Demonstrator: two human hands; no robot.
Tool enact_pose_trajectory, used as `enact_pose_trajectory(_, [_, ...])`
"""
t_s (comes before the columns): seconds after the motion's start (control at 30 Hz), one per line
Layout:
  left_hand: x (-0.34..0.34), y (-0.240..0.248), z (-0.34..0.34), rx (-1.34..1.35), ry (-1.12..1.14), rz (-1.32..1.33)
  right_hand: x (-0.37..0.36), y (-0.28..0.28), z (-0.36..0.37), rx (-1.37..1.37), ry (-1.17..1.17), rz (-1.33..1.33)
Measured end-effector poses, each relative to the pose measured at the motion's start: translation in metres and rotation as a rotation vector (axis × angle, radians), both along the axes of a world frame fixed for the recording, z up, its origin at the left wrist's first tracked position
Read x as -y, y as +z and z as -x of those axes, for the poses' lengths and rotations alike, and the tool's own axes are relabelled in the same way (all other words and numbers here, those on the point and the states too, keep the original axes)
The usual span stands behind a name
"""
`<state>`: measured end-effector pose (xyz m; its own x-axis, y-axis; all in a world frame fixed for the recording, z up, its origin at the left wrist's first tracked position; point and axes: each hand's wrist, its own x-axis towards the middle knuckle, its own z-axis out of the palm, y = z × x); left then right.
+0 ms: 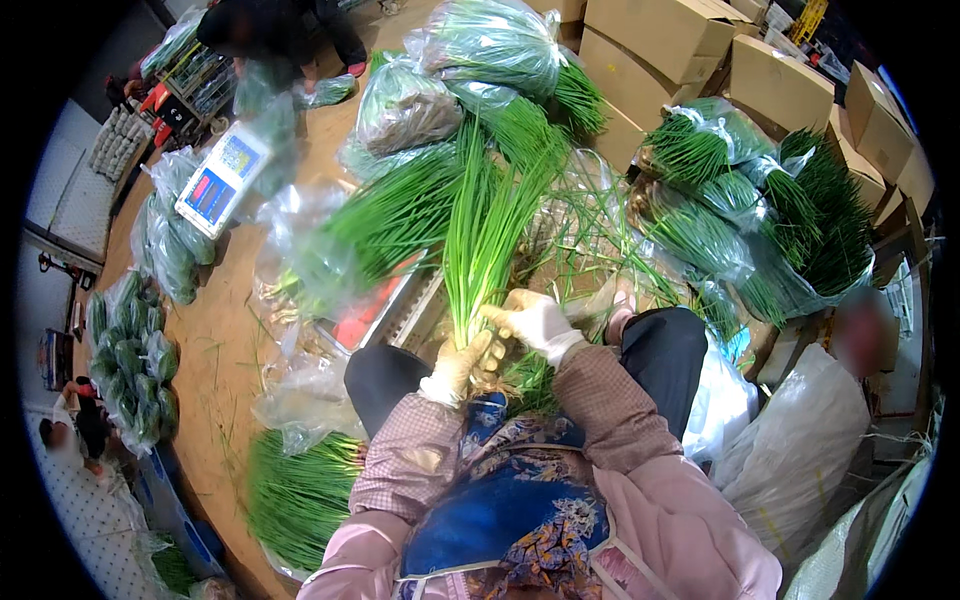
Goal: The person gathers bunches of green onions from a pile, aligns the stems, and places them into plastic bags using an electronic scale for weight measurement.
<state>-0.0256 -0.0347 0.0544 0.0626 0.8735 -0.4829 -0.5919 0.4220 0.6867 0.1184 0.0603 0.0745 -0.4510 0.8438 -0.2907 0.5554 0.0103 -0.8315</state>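
Observation:
Both my hands wear pale gloves and grip the root end of one bundle of long green chives (490, 225) above my lap. My left hand (458, 368) clasps the bundle's base from below. My right hand (535, 320) wraps it just above, fingers curled round the stalks. The green leaves fan away from me toward the far side. My knees in dark trousers sit either side of the hands.
Several clear bags of chives (490, 45) lie ahead and to the right (730, 215). A weighing scale (222, 180) sits far left. Cardboard boxes (690, 35) stack at the back. Loose chives (295, 495) lie near left. Another person (275, 30) crouches at the far side.

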Motion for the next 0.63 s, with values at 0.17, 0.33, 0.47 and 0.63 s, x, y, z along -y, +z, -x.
enact_pose_trajectory(0.17, [0.000, 0.005, -0.003, 0.087, -0.040, -0.082, 0.005, -0.031, 0.000, -0.103, -0.091, 0.015])
enact_pose_trajectory(0.33, [-0.001, 0.007, -0.013, 0.018, 0.006, 0.016, -0.003, -0.024, -0.002, -0.268, -0.170, -0.458])
enact_pose_trajectory(0.47, [0.003, 0.012, -0.005, 0.047, 0.015, -0.098, 0.016, 0.039, 0.015, 0.106, 0.062, -0.141])
enact_pose_trajectory(0.63, [-0.002, 0.003, -0.010, -0.077, -0.011, -0.065, 0.016, 0.001, 0.000, 0.171, 0.254, -0.510])
